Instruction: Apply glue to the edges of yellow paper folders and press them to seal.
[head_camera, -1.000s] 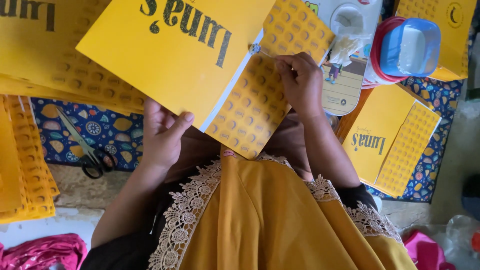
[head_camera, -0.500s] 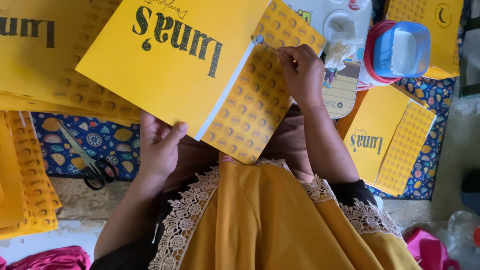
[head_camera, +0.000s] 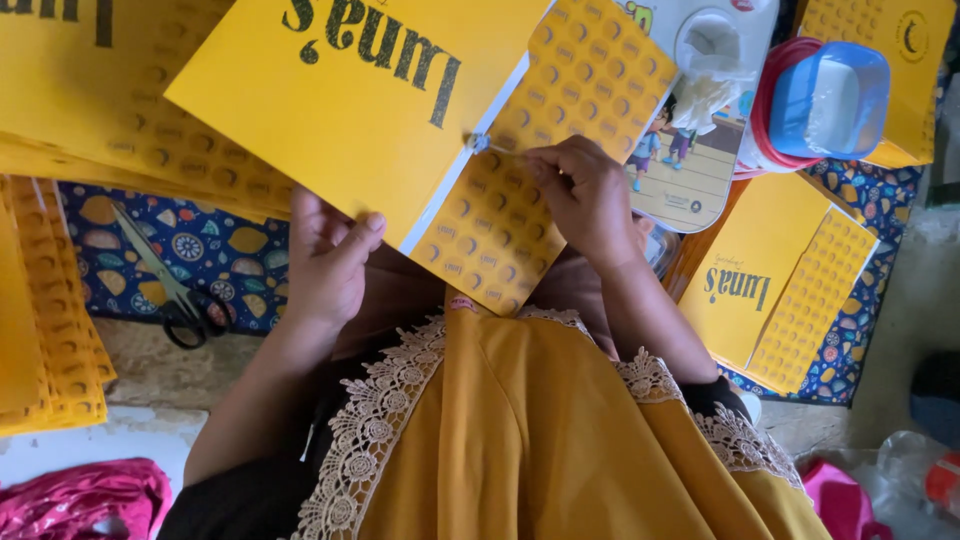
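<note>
I see my left hand (head_camera: 325, 265) raised palm-up under the near edge of the yellow card folder (head_camera: 350, 110), fingers curled up behind it and thumb pressed on its front, so it grips the folder from below. My right hand (head_camera: 585, 200) is bent inward at the wrist, fingertips pinched together on a small metal clip (head_camera: 480, 142) at the folder's white edge, where the plain face meets the dotted yellow flap (head_camera: 545, 170). The folder is held up tilted above my lap, between both hands and close to my chest.

To my left, scissors (head_camera: 165, 290) lie on a blue patterned cloth (head_camera: 225, 250), beside more stacked yellow sheets (head_camera: 50, 310). To my right lie another yellow folder (head_camera: 755, 275) and a blue-lidded plastic container (head_camera: 825, 95) in a red rim. The held folder hides whatever lies behind it.
</note>
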